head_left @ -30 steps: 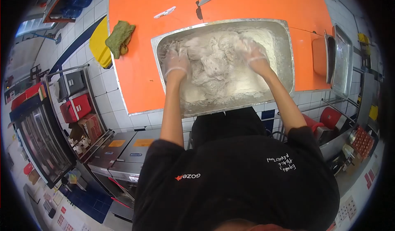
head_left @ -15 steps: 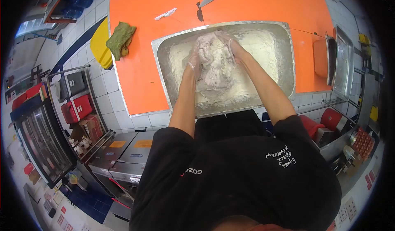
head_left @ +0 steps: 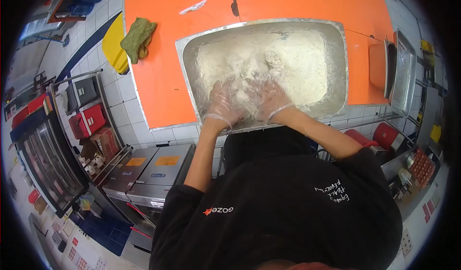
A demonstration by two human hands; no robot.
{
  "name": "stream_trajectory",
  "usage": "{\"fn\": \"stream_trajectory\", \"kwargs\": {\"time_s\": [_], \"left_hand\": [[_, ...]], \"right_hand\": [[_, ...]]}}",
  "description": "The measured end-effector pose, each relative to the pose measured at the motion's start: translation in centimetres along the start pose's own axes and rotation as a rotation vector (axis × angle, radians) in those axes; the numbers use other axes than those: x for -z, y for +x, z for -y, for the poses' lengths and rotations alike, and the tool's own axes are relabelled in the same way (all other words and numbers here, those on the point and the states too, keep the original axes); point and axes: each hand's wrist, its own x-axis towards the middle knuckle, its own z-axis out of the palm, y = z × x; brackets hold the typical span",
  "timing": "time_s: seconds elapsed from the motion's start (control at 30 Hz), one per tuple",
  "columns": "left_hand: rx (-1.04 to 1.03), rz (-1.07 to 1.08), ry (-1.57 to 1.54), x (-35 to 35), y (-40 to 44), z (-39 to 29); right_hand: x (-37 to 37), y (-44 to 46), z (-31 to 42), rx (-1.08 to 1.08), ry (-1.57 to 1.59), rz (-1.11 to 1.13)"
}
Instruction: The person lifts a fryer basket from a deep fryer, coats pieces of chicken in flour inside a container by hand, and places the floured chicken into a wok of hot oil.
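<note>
Noting a clumped, floury mass [head_left: 246,91] toward the near side of a metal tub [head_left: 179,47], which stands on the orange surface [head_left: 165,90]. Our left hand [head_left: 223,103] and right hand [head_left: 273,99], in clear gloves [head_left: 224,118], sit on either side, touching it. Grip: fingers reach into the mass, but blur and flour hide the tips; we cannot tell whether they clench. Paler loose flour [head_left: 305,66] lies beyond and to the right. We judge the mass soft, crumbly, perhaps tacky, fairly heavy as a heap; pinching would likely break it. Best hold, we reckon: both palms cupped low, underneath.
</note>
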Motion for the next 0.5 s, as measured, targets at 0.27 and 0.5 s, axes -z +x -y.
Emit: {"fn": "stream_trajectory", "kwargs": {"time_s": [0.27, 0.5], "left_hand": [[0.169, -0.029, -0.185, -0.9, 2.1, 2.6], [0.578, 0.138, -0.293, -0.6, 3.5, 3.9]], "right_hand": [[2.6, 3.5, -5.1, 0.09, 0.168, -0.062], [1.7, -3.3, -11.5, -0.926, 0.386, 0.185]]}}
